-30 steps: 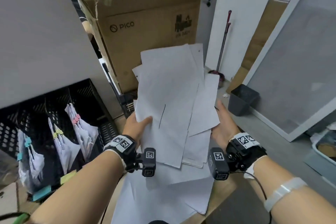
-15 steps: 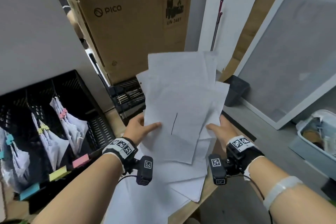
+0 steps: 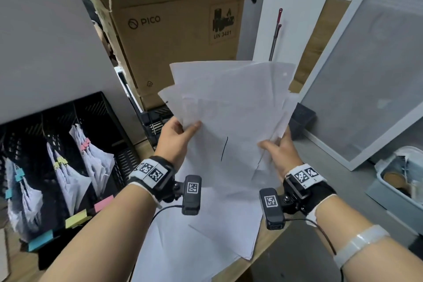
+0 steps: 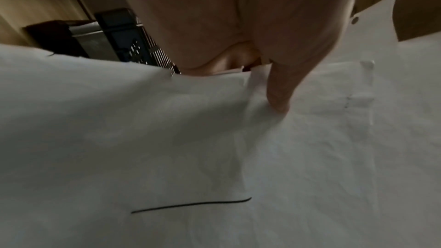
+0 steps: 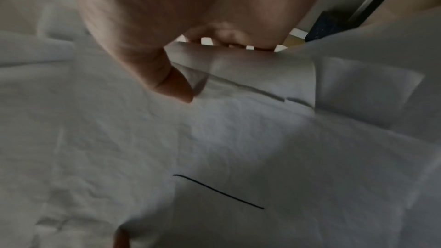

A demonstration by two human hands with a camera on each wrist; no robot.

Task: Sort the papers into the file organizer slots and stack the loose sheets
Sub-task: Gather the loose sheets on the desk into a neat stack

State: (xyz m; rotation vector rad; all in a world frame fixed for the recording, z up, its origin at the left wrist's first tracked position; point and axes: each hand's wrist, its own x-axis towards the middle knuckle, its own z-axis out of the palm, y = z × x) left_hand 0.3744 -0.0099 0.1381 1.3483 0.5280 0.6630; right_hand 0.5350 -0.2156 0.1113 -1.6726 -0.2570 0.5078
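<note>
Left hand point(image 3: 177, 136) and right hand point(image 3: 280, 151) each grip the loose sheets point(image 3: 231, 110), long axis pointing away.

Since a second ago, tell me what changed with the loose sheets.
The right hand went from cradling the sheets' edge to pinching it. The loose sheets are less fanned out. The left hand still grips their left edge; the file organizer is unchanged.

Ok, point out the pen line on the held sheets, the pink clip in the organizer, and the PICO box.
pen line point(image 3: 224, 149), head view, mid-stroke.
pink clip point(image 3: 85, 144), head view, clip body.
PICO box point(image 3: 174, 52), head view, front face.
</note>
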